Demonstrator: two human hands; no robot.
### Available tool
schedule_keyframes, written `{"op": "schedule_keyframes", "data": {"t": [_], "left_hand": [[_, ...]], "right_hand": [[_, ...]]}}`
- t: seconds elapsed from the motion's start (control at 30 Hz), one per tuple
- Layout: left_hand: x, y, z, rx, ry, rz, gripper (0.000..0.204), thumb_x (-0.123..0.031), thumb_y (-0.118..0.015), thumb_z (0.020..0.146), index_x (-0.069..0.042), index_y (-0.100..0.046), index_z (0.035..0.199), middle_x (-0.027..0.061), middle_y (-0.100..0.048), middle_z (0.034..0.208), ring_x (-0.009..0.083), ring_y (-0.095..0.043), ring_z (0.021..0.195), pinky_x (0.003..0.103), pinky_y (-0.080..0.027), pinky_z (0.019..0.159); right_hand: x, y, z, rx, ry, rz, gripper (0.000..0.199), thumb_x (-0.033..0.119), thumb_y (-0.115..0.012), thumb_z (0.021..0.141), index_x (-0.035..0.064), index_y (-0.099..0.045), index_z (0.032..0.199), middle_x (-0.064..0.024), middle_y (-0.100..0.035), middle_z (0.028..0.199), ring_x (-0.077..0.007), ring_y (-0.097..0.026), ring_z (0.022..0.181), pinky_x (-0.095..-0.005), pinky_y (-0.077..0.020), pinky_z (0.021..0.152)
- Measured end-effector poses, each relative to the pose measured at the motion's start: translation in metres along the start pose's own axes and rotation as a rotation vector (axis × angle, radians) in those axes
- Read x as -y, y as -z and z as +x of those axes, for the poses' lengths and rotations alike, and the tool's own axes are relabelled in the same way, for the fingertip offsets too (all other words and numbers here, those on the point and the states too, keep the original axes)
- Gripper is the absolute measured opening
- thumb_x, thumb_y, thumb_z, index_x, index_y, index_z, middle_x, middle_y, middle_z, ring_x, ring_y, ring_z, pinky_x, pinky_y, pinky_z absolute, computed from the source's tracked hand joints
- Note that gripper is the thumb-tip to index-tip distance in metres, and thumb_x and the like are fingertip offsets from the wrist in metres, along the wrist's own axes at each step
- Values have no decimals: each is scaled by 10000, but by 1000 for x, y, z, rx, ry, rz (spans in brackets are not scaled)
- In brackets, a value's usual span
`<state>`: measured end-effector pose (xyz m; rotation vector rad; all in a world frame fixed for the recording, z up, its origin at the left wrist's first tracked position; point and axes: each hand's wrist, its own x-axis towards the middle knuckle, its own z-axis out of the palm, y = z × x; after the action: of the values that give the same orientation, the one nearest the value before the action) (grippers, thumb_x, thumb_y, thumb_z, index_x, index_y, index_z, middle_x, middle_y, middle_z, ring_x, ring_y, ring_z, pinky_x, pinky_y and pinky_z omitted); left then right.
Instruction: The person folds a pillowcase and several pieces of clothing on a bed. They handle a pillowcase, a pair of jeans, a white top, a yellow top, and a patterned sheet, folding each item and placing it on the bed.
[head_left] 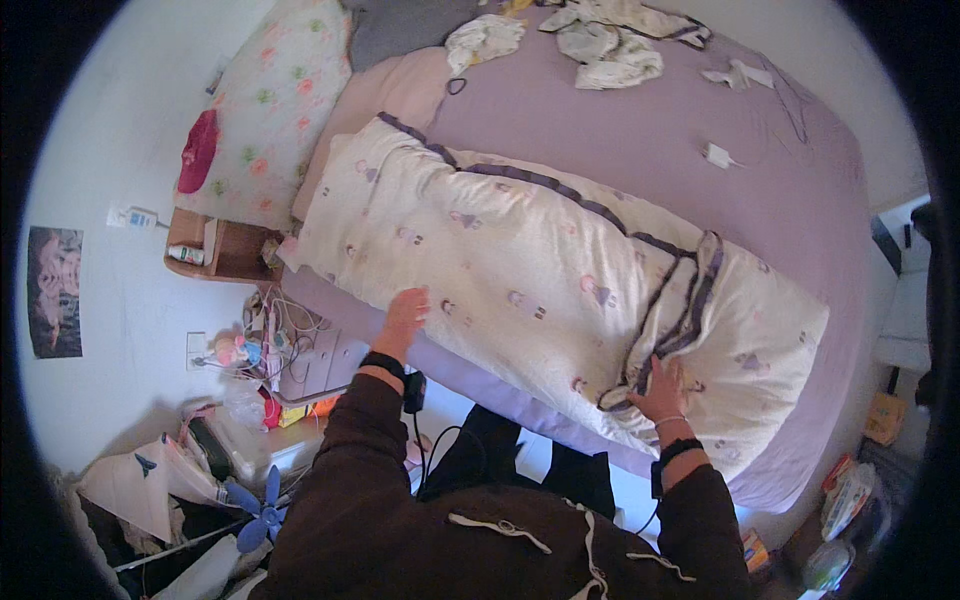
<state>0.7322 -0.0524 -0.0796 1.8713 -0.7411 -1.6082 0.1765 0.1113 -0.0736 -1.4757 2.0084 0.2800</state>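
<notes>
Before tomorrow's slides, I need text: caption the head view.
Left hand and right hand at a cream, dark-trimmed quilt lying on a mauve-sheeted bed.

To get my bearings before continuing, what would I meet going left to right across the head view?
Dark wall picture → magenta item → blue fan → left hand → right hand → white adapter → orange-brown package.

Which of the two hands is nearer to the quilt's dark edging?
The right hand, at the bunched dark edging; the left hand is farther, by the near side of the quilt.
</notes>
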Motion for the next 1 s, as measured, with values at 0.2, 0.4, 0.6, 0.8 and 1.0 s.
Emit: {"op": "schedule_keyframes", "data": {"t": [0.2, 0.4, 0.6, 0.8, 1.0], "left_hand": [[-13, 152, 66, -602, -133, -85, 542, -232, -615, 940, -57, -457, 1428, 156, -586, 1306, 303, -572, 1186, 426, -467, 955], [-81, 247, 139, -763, -581, 448, 848, -301, -802, 801, 51, -385, 1450, 259, -482, 1421, 380, -494, 1292, 444, -399, 1067], [-141, 253, 172, -640, -580, 807, 839, -386, -828, 746, -17, -479, 1415, 251, -576, 1342, 406, -557, 1228, 427, -432, 1039], [-122, 306, 153, -670, -507, 608, 625, -418, -786, 766, -12, -634, 1217, 253, -681, 1071, 406, -638, 1064, 446, -487, 948], [-66, 304, 180, -1150, -211, 965, 715, -430, -787, 806, 0, -552, 1328, 170, -670, 1188, 389, -638, 1058, 453, -528, 875]], "right_hand": [[26, -5, 14, 27, -130, -108, 1119, 433, -890, 619, 174, -306, 1537, -269, -181, 1598, -432, -148, 1494, -619, -284, 1140], [56, -6, 23, 79, -342, -92, 1144, 406, -903, 588, 170, -306, 1536, -264, -161, 1615, -421, -151, 1502, -580, -275, 1162], [59, -4, 31, 123, -359, -107, 1185, 375, -909, 549, 118, -302, 1533, -320, -191, 1584, -456, -200, 1476, -497, -279, 1188], [51, -4, 34, 136, -325, 19, 1187, 358, -897, 536, 67, -307, 1524, -355, -204, 1561, -458, -299, 1435, -429, -319, 1176], [45, -6, 36, 118, -343, 26, 1172, 359, -900, 558, 70, -305, 1525, -349, -232, 1556, -456, -284, 1445, -445, -307, 1180]]}}
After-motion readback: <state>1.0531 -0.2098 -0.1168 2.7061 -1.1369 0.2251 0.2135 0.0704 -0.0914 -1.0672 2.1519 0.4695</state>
